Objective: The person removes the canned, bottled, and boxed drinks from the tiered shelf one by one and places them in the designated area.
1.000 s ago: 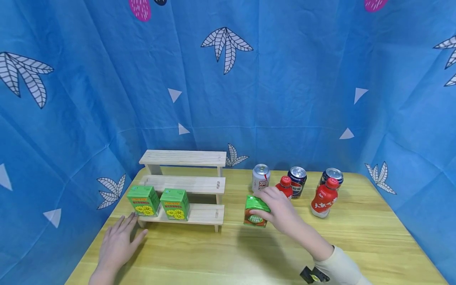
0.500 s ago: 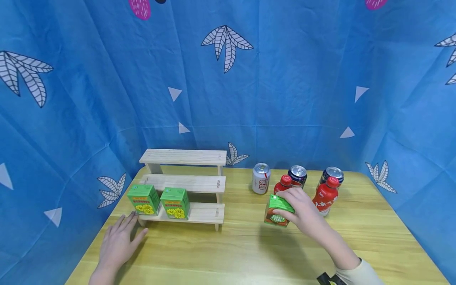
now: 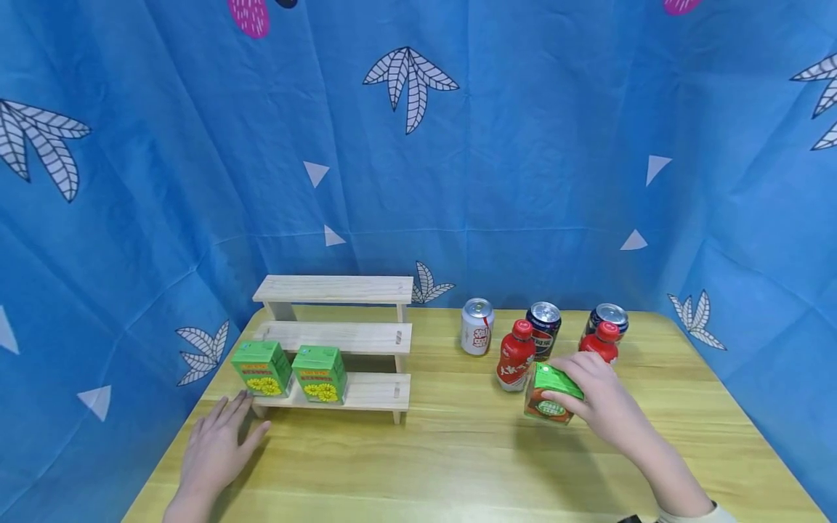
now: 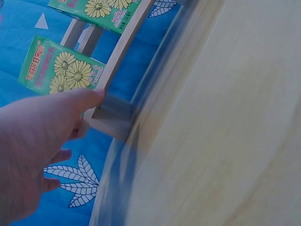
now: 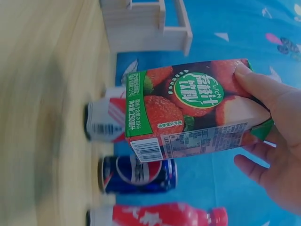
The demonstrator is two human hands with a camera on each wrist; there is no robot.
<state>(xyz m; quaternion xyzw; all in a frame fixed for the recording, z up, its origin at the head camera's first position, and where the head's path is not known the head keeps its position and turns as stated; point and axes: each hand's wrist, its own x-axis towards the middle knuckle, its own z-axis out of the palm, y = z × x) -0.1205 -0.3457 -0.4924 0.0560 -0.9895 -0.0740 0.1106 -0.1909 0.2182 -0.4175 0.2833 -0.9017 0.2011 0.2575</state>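
Note:
My right hand [image 3: 598, 399] pinches a lychee juice box [image 3: 551, 392] by its upper part, thumb on one side and fingers on the other. Its shadow falls on the table below. In the right wrist view the juice box [image 5: 195, 103] shows red lychees and a green end. My left hand [image 3: 216, 450] lies with fingers spread at the left end of a three-step wooden rack [image 3: 373, 392], fingertips at its lowest step. Two green chrysanthemum drink boxes, a left one [image 3: 263, 369] and a right one [image 3: 320, 374], stand on that step.
Beside the right hand stand a red bottle [image 3: 515, 356] and a second red bottle [image 3: 601, 343], partly hidden by the hand. Behind them are a white can [image 3: 477, 327], a dark blue can [image 3: 544, 327] and another dark can [image 3: 609, 317]. A blue curtain [image 3: 523, 145] surrounds the table.
My right hand has carried the lychee juice box to the right, past the front of the left red bottle, now uncovered. The left hand has stayed at the rack.

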